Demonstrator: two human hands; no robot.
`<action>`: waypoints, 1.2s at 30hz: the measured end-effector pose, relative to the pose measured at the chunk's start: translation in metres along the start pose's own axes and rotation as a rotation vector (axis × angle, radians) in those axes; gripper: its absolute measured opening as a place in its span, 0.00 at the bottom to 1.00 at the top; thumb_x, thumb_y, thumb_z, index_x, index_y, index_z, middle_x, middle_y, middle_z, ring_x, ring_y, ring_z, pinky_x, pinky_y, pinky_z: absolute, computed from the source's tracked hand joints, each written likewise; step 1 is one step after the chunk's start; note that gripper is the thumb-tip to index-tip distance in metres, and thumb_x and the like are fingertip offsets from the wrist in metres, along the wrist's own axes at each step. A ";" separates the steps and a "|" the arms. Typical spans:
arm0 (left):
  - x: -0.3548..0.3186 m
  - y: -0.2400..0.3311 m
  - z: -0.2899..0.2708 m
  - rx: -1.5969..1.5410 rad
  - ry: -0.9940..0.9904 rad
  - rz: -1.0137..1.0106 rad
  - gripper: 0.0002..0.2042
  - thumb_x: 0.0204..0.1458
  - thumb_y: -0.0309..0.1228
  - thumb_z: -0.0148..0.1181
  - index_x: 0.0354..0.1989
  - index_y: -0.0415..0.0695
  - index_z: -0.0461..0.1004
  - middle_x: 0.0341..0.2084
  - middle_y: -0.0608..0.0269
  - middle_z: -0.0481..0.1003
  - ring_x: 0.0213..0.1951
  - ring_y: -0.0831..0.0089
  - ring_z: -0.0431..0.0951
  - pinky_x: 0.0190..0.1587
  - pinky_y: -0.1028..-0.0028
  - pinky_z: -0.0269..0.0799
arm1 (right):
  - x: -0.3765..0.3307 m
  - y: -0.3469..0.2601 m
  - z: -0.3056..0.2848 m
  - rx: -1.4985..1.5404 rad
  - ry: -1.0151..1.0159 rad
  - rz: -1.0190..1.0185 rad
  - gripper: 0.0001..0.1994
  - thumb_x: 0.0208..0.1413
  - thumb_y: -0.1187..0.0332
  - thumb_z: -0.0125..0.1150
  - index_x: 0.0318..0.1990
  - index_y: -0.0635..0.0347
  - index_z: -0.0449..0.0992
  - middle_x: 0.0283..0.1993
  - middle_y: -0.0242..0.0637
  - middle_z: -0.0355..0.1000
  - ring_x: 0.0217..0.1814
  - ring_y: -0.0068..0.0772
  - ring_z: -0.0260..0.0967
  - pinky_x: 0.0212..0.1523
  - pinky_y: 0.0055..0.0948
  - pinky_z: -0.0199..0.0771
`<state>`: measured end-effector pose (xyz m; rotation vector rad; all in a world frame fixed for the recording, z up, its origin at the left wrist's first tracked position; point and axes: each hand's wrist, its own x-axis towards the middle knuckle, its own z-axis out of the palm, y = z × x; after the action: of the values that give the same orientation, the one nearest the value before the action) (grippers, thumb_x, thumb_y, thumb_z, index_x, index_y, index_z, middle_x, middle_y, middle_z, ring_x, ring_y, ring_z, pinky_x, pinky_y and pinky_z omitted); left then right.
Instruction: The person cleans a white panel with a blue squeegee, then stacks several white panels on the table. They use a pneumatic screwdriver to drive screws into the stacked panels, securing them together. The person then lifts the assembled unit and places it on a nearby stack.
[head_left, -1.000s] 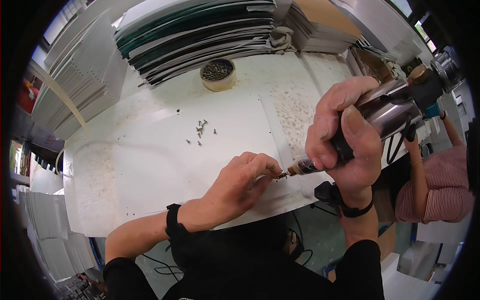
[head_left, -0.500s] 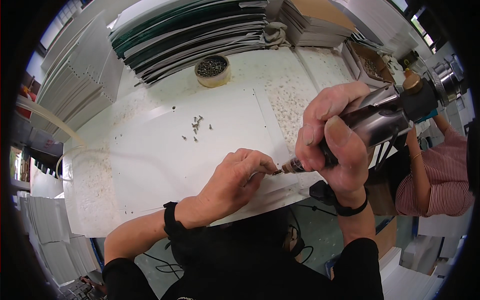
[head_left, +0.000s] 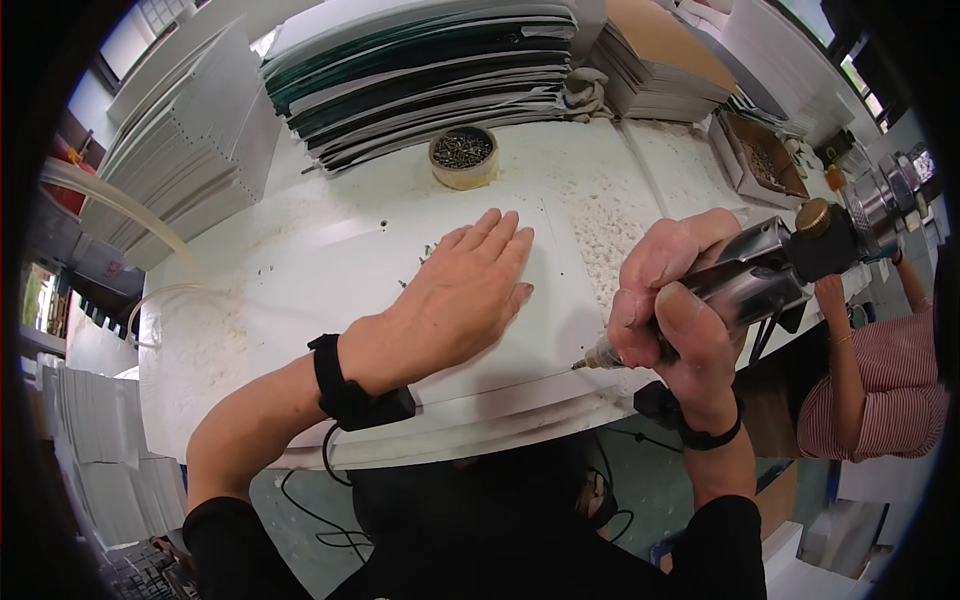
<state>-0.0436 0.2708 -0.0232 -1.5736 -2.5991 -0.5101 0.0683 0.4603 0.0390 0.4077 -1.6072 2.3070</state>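
Observation:
My left hand (head_left: 450, 295) lies flat over the white panel (head_left: 310, 320), fingers stretched toward the far side. Beside its fingers a few small screws (head_left: 428, 252) show; the hand covers the others. My right hand (head_left: 690, 335) is wrapped round a metal air screwdriver (head_left: 745, 275), held at a slant. The screwdriver's tip points down-left at the panel's near right edge; whether it touches a screw there is too small to tell.
A round tub of screws (head_left: 464, 180) stands beyond the panel, before a tall stack of green and white sheets (head_left: 430, 90). White perforated panels (head_left: 185, 130) are piled at left, near a clear hose (head_left: 120, 200). A cardboard box (head_left: 745, 165) sits far right. A person in a striped shirt (head_left: 875, 385) works at right.
My left hand has left the screwdriver's tip, moved up and away over the loose screws, and opened from a pinch. The right hand keeps its hold on the screwdriver. The view has shifted slightly.

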 end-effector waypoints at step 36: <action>0.024 -0.030 0.006 0.099 -0.134 0.102 0.41 0.52 0.54 0.64 0.68 0.36 0.65 0.68 0.40 0.65 0.65 0.38 0.68 0.65 0.52 0.68 | -0.004 0.005 0.008 -0.069 -0.226 0.095 0.14 0.52 0.75 0.68 0.38 0.57 0.66 0.30 0.34 0.70 0.31 0.24 0.67 0.34 0.26 0.67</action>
<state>-0.0803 0.2799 -0.0310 -1.7535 -2.5744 -0.2733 0.0710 0.4506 0.0361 0.6068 -1.8433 2.3360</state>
